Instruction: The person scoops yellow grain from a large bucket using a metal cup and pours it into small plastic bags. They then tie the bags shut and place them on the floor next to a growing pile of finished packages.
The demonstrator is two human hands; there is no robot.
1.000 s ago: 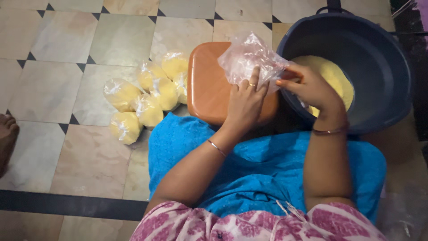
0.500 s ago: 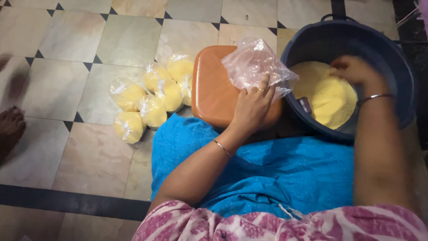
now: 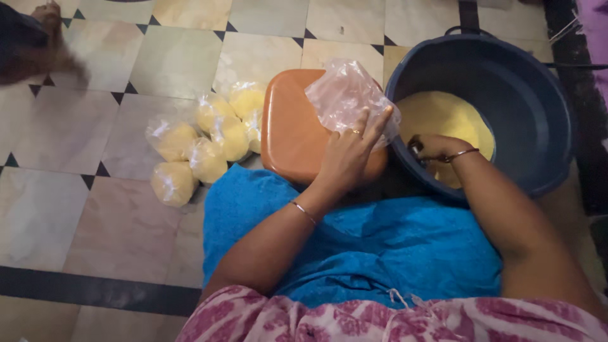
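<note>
Left hand (image 3: 345, 155) grips an empty clear plastic bag (image 3: 345, 95), holding it over the orange stool (image 3: 288, 126) beside the tub's rim. Right hand (image 3: 437, 149) sits inside the dark tub (image 3: 525, 95), curled on the yellow flour (image 3: 443, 114); grip unclear. Filled bags (image 3: 202, 142) lie clustered on the tiled floor (image 3: 76, 126), just beside the stool's far edge.

1. The floor (image 3: 57, 215) is laid with pale square tiles, with small dark diamonds set at the corners and a dark band near the bottom edge.
2. A cluster of tied bags (image 3: 202, 142) of yellow meal is seen lying on the tiles.
3. Just right of them an orange lid (image 3: 288, 133) is placed.
4. A dark basin (image 3: 525, 107) is set at the right.
</note>
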